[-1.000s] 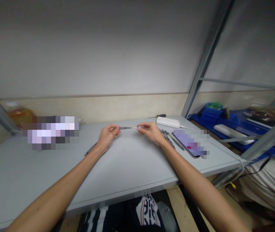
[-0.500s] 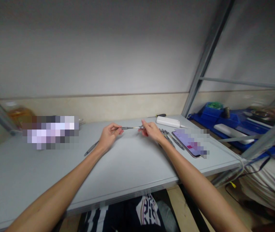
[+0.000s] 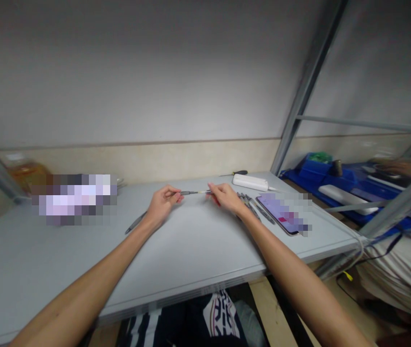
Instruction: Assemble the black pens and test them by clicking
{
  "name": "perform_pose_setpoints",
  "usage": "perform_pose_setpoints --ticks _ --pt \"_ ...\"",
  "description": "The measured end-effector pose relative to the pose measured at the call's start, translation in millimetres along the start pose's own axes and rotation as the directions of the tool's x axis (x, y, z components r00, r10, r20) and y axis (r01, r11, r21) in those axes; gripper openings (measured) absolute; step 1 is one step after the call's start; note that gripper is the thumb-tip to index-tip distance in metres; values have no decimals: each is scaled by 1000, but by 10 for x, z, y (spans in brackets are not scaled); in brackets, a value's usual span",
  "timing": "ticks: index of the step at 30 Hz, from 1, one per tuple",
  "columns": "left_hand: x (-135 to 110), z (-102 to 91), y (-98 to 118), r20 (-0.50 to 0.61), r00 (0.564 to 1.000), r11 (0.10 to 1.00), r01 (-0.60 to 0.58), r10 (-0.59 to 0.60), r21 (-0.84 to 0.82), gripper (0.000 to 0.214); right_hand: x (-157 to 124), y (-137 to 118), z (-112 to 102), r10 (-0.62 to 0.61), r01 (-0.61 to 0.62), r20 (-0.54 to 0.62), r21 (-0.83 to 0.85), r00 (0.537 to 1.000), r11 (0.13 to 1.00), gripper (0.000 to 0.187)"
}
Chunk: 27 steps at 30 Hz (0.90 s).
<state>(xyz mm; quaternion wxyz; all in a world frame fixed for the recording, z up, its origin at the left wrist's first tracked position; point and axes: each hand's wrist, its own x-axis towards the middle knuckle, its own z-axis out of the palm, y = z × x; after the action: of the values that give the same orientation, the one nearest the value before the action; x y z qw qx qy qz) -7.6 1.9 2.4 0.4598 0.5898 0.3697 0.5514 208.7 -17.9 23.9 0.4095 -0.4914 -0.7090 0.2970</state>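
Note:
Above the grey desk (image 3: 176, 260), a slim dark-grey pen (image 3: 190, 193) with a thin, pale refill-like section showing is stretched level between my two hands. My left hand (image 3: 161, 206) is closed, pinching its grey barrel between thumb and fingers. At the other end, my right hand (image 3: 226, 198) is closed on the thin part; its fingers hide what exactly they grip there. Another grey pen (image 3: 136, 223) lies by my left wrist, partly covered by it. Several grey pens (image 3: 253, 208) lie side by side just right of my right hand.
A lit smartphone (image 3: 277, 214) lies to the right of the pens. Behind are a white power strip (image 3: 250, 182) and a screwdriver (image 3: 240, 172). A blurred-out object (image 3: 77, 197) and an amber-filled container (image 3: 28, 174) stand left. Metal posts (image 3: 310, 82) border a neighbouring blue workspace, where a person's hand shows.
My right hand has shifted very slightly left, towards my left hand. My left hand keeps its hold on the pen almost unmoved.

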Motion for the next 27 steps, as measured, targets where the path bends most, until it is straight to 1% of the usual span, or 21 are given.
perform_pose_setpoints --ticks 2,4,6,7,11,13,15,17,18,20,23,24,25,27 --pt "4 -2 10 -20 1000 1000 12 -12 -9 38 3 -5 -12 -75 76 -20 49 997 996 40" --pt "7 -7 11 -32 999 1000 25 -26 -16 40 5 -5 -23 -127 129 -39 81 991 988 38" --pt "8 -11 2 -36 998 999 40 -41 -28 40 5 4 -25 -120 121 -26 63 992 991 34" --pt "8 -11 -4 -35 998 998 47 -49 -36 41 4 10 -22 -96 97 -9 42 995 994 36" --pt "3 -9 -15 -8 998 997 57 -58 -54 39 1 23 -4 15 -13 62 -36 998 999 54" --pt "5 -12 -11 5 998 996 62 -61 -65 38 0 10 -2 -7 9 42 -44 999 999 52" --pt "9 -17 -7 6 997 993 81 -81 -87 37 -1 -9 -5 -87 86 -16 -45 996 995 40" --pt "10 -18 -5 -5 994 988 108 -109 -111 38 -3 -23 -9 -160 156 -69 -60 985 986 35" --pt "7 -15 -4 -9 992 985 122 -124 -118 38 -4 -25 -9 -174 168 -73 -78 982 983 34" --pt "-4 -5 -1 -3 990 983 141 -142 -118 38 -8 -22 -6 -152 144 -52 -133 987 981 35" --pt "-23 17 11 17 990 985 141 -140 -103 38 -18 -20 3 -76 72 -12 -209 997 975 51" --pt "-27 23 18 19 990 985 141 -140 -103 37 -23 -25 5 -67 64 -10 -218 998 974 53" --pt "-29 27 27 18 989 984 145 -144 -107 36 -27 -33 8 -71 67 -14 -217 997 974 52" --pt "-30 28 44 16 986 978 169 -168 -122 34 -35 -56 11 -115 105 -34 -207 993 973 41"
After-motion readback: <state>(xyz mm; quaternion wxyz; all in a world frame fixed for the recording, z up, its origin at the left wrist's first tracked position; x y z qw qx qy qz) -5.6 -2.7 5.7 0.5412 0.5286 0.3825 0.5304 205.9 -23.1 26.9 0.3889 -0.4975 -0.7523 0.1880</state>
